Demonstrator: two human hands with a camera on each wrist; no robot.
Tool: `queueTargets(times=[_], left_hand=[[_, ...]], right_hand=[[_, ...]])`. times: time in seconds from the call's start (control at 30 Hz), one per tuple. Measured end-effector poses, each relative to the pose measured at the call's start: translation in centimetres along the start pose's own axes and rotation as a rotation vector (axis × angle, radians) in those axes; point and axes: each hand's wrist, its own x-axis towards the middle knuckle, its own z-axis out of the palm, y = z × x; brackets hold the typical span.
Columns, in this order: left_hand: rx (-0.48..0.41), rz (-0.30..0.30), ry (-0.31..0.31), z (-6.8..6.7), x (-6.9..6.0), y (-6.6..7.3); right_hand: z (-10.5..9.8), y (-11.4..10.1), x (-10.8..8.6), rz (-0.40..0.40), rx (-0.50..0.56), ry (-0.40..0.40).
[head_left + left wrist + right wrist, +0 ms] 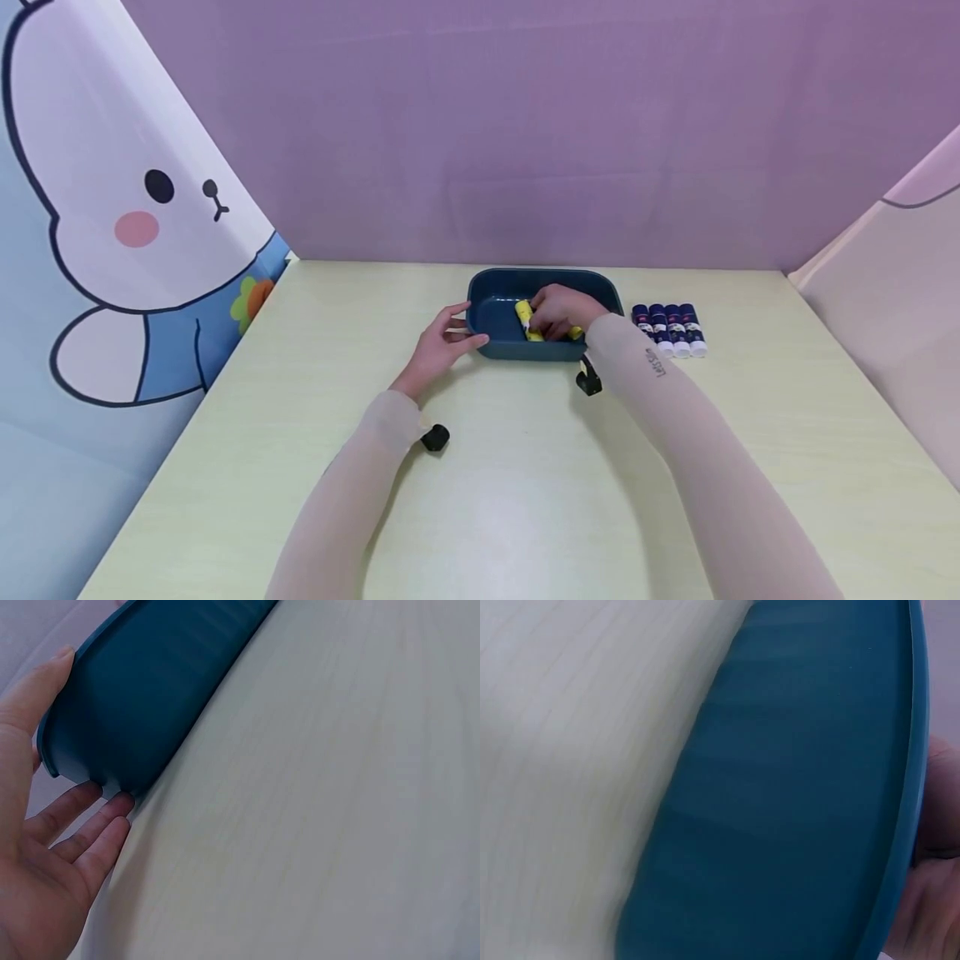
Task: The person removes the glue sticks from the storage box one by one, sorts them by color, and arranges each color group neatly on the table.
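Note:
A dark teal tray (491, 350) stands near the table's back edge. My left hand (442, 346) touches its left end, fingers spread and fairly straight; in the left wrist view, that hand (56, 855) has its thumb at the rim and fingertips against the outer wall (142, 690). My right hand (562, 310) reaches inside the tray, fingers bent down beside a yellow tube (523, 314). Another yellow piece (575, 332) shows under the palm. The tray wall (780, 780) hides most of my right hand (934, 862) in the right wrist view, so its grasp is unclear.
Several dark blue glue sticks with white ends (678, 333) lie side by side just right of the tray. Behind the pale table (495, 500) hangs a purple cloth (487, 133), with a cartoon-printed cloth (105, 275) on the left.

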Motion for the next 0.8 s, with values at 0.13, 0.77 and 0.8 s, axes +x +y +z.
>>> queueTargets(times=[0.13, 0.77, 0.8], left_hand=[[-0.002, 0.004, -0.002, -0.1, 0.0, 0.1], [-0.006, 0.027, 0.025, -0.2, 0.1, -0.5], [-0.009, 0.027, 0.024, -0.1, 0.1, -0.5]], right_hand=[[-0.3, 0.2, -0.3, -0.012, 0.042, -0.003], [1.3, -0.7, 0.4, -0.015, -0.013, 0.071], [1.3, -0.7, 0.5, -0.015, -0.011, 0.064]])
